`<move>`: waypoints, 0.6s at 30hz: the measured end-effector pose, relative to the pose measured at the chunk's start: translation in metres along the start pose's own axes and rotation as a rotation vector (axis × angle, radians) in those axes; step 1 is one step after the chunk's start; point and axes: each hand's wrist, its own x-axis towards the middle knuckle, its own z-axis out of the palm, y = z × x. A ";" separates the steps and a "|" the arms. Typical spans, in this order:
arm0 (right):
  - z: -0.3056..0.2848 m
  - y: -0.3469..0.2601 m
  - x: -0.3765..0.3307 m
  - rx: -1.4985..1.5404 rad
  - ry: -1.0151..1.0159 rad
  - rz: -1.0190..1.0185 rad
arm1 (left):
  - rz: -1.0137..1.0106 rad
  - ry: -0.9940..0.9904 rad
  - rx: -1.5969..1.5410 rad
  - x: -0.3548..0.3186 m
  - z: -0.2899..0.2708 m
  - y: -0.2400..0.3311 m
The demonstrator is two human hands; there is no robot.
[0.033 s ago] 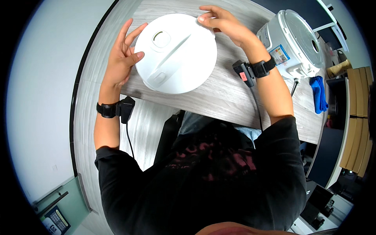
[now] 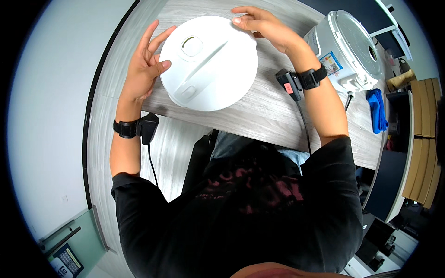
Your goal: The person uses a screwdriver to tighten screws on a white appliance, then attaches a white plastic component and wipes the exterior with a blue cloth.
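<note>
While both hands are raised over the far-left part of the tabletop (image 2: 259,118), a round white lid (image 2: 218,76) is between them, its top face turned toward the head camera. The left hand (image 2: 143,72) has it by the left rim, thumb lying on the upper face and the other fingers spread, two of them pointing up past the edge. The right hand (image 2: 273,30) grasps the upper-right rim, thumb on top and the remaining fingers stretched out loosely beyond it. A long raised ridge runs diagonally across the lid, with a small rounded inset near its upper-left side. Whether the lid touches the tabletop underneath cannot be told. To the right, well apart from the lid, a white container (image 2: 350,48) with a blue-edged label (image 2: 331,64) stands near the right forearm, and a crumpled blue cloth (image 2: 377,111) lies just beside it. Black wristbands with small cabled devices circle both wrists, and brown boxes (image 2: 422,111) stand at the far right.
</note>
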 end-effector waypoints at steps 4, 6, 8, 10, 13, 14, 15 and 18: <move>-0.008 -0.008 -0.001 0.003 -0.234 0.049 | -0.012 -0.077 -0.041 0.006 0.006 0.005; -0.012 -0.008 -0.006 0.043 -0.266 0.080 | -0.017 -0.060 -0.021 0.009 0.008 0.006; -0.013 -0.007 -0.015 0.135 -0.224 0.088 | -0.035 -0.010 0.031 0.011 0.010 0.006; -0.019 -0.007 -0.022 0.193 -0.198 0.074 | -0.065 0.069 0.118 0.015 0.013 0.007; -0.029 -0.018 -0.038 0.276 -0.074 0.063 | -0.077 0.145 0.237 0.014 0.009 0.012; -0.033 -0.024 -0.044 0.304 -0.017 0.061 | -0.089 0.161 0.242 0.013 0.011 0.012; -0.033 -0.028 -0.052 0.363 0.056 0.030 | -0.101 0.176 0.248 0.011 0.015 0.011; -0.044 -0.013 -0.049 0.610 0.110 -0.025 | -0.132 0.151 0.154 0.008 0.027 0.011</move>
